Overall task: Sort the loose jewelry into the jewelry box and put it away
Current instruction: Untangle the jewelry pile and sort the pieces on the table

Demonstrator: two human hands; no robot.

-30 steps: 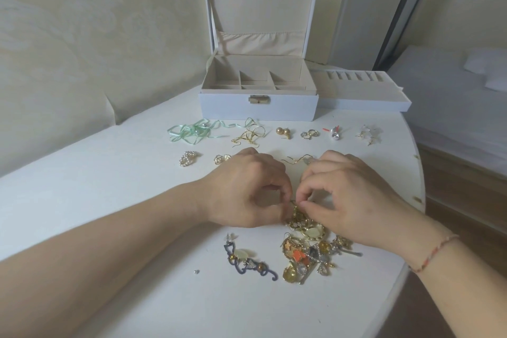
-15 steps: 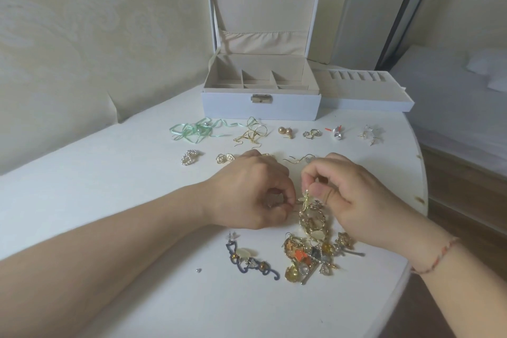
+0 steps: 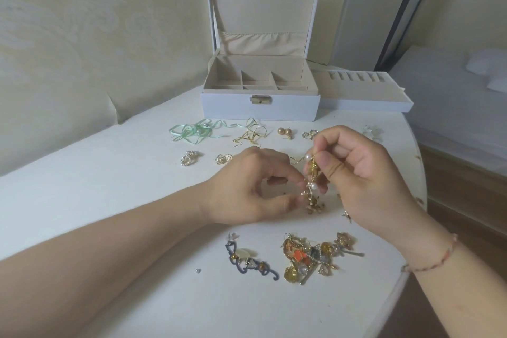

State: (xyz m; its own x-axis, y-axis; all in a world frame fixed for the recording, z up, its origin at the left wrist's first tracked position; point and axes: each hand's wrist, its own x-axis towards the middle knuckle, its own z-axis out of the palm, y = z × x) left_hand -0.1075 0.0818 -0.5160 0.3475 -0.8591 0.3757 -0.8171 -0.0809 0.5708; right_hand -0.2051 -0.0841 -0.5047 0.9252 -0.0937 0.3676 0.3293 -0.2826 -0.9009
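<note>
right hand (image 3: 365, 173) raised above the surface (image 3: 109, 173), thumb and forefinger pinching the top of a gold-and-pearl dangle (image 3: 311, 181). left hand (image 3: 247, 186) at nine o'clock of the dangle, fingertips pinching its lower part where small gold bits hang tangled together. looks like a teasing-apart of snagged pieces, mid-step, with sorting barely begun. main heap of loose jewelry (image 3: 315, 258) lying at six o'clock of the hands, near the surface's front edge; a dark beaded piece (image 3: 247, 259) at nine o'clock of that heap, a tiny stray stud (image 3: 198, 270) further out the same way. laid out in a row toward twelve o'clock: green ribbon piece (image 3: 192, 132), gold hook earrings (image 3: 251, 134), gold ball studs (image 3: 285, 132), more small pairs beside them. jewelry box (image 3: 260, 107) open at twelve o'clock beyond the row, lid upright, compartments apparently bare; removable tray (image 3: 365, 96) just beside it at three o'clock. risks from here, as judgement only: pulling too hard on the tangle, bending a thin hook or popping a pearl off its wire; a sudden release flicking a small piece off the rounded edge at four o'clock toward the floor; a forearm brushing the heap or the stud and scattering them; separated mates ending up in different compartments.
</note>
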